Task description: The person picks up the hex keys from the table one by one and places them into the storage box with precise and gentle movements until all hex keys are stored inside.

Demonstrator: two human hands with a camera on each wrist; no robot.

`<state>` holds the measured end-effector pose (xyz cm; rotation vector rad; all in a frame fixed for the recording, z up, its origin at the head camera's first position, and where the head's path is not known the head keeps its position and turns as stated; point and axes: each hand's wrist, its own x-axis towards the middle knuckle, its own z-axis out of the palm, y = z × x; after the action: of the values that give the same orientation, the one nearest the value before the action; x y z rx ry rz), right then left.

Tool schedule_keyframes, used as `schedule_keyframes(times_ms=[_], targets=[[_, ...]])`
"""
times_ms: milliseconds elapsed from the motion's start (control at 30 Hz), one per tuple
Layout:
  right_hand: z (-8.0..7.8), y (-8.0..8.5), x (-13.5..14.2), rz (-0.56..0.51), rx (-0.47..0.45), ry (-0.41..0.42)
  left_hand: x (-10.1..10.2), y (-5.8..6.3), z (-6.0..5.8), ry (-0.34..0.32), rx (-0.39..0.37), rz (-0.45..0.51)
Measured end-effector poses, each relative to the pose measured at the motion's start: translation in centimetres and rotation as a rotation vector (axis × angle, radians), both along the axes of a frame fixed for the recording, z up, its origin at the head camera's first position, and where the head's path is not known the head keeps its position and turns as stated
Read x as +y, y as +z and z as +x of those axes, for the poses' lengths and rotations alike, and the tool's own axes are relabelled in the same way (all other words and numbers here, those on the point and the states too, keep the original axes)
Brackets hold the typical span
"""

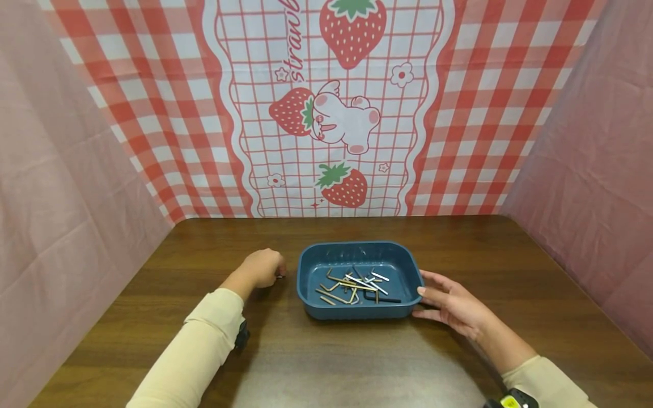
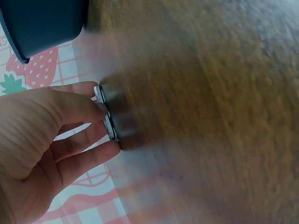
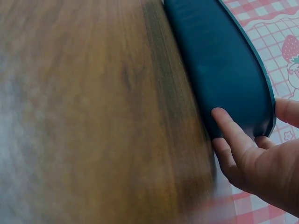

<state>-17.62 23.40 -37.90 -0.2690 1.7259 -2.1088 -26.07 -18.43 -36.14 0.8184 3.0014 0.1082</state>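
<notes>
Several L-shaped hex keys (image 1: 352,286), gold, silver and black, lie in a loose heap inside a dark blue rectangular bin (image 1: 357,313). To the left of the bin, my left hand (image 1: 264,267) is down at the tabletop. It pinches a small silver metal piece (image 2: 109,127) between thumb and fingertips, and the thumb covers the piece's middle. My right hand (image 1: 454,306) rests against the bin's right end from outside, thumb at the rim. In the right wrist view its fingers (image 3: 229,128) touch the outer wall, fairly straight.
The brown wooden table (image 1: 316,362) carries the bin near its middle. A red-and-white checked cloth (image 1: 474,113) with strawberry prints hangs along the back edge. Pink cloths (image 1: 66,170) stand at both sides.
</notes>
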Motion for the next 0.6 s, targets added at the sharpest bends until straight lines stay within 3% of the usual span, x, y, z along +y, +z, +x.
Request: schedule_keyframes(times_ms=[300, 600], targets=[[0.0, 0.0, 0.0, 0.007, 0.006, 0.003, -0.1, 0.4, 0.1, 0.001, -0.028, 0.023], [0.0, 0.1, -0.1, 0.008, 0.007, 0.003, -0.9, 1.1, 0.4, -0.049, 0.010, 0.041]])
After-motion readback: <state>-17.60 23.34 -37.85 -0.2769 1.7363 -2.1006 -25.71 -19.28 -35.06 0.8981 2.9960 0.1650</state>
